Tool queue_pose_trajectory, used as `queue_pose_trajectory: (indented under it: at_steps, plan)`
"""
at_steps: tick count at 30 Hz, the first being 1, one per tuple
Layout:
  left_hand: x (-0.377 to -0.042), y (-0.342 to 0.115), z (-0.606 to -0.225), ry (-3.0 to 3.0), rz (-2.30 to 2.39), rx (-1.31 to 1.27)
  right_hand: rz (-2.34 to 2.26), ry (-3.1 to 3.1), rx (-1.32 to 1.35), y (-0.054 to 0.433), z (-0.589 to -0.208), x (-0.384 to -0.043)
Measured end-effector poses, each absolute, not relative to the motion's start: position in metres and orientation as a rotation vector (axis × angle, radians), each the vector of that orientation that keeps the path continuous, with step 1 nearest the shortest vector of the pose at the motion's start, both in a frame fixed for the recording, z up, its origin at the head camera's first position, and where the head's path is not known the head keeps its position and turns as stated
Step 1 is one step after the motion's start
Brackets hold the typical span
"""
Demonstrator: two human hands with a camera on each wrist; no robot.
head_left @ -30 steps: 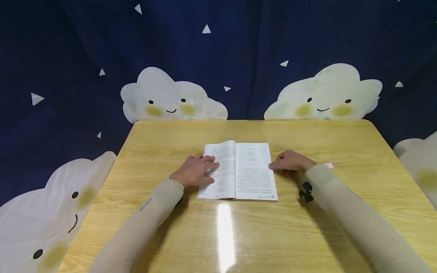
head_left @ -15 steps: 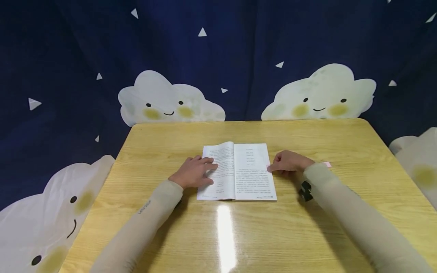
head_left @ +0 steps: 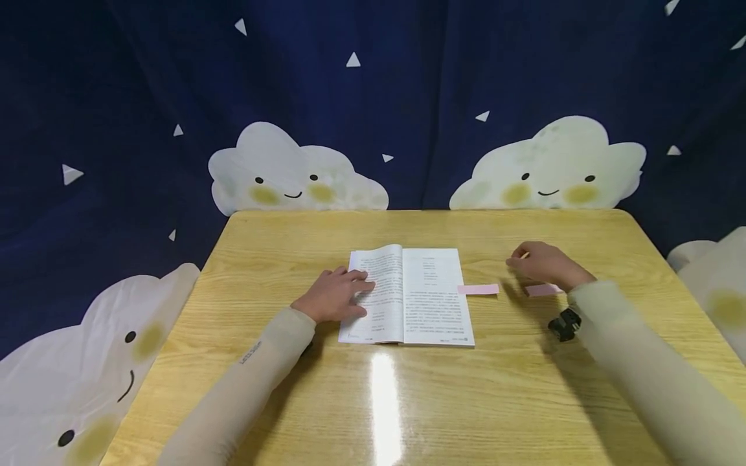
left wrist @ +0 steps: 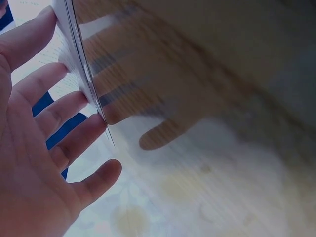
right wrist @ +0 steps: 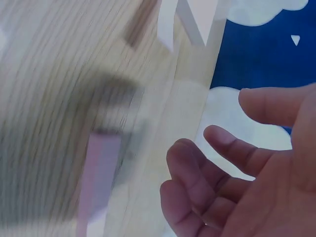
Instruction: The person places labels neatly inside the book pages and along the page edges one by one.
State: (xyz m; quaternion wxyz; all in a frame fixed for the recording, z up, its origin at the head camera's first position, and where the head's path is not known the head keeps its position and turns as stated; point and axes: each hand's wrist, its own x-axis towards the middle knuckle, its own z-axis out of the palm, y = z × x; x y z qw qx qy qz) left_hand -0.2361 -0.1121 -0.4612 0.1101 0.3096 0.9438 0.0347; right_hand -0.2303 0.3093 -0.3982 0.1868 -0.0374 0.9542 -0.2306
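Note:
An open book (head_left: 434,310) with printed pages lies in the middle of the table. My left hand (head_left: 333,294) rests on its left page, fingers spread. In the left wrist view the fingers (left wrist: 74,108) meet the page edges. From the right page's edge a pink sticky strip (head_left: 479,289) juts out over the wood. My right hand (head_left: 544,262) hovers to the right of it with loosely bent fingers. The right wrist view shows its thumb (right wrist: 276,104) apart from the fingers and nothing between them. A pad of pink sticky notes (right wrist: 101,173) lies just below this hand.
The wooden table (head_left: 291,401) reaches back to a dark blue curtain (head_left: 408,84) printed with clouds and triangles. Black devices sit at the wrists, the right one (head_left: 564,325) plainly visible.
My right hand has moved right, away from the book's edge, and its fingers have let go. The pink strip at the page edge now shows. The left hand stays on the page.

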Motion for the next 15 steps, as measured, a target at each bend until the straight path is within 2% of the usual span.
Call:
queue_pose_trajectory:
  at_steps: [11, 15]
  plan:
    - [-0.234, -0.112, -0.463, 2.774, 0.103, 0.915, -0.624, 2.757, -0.071, 0.35, -0.401, -0.209]
    - [-0.234, -0.112, -0.461, 2.781, 0.087, 0.915, -0.631, 2.81, -0.158, 0.366, -0.406, -0.205]
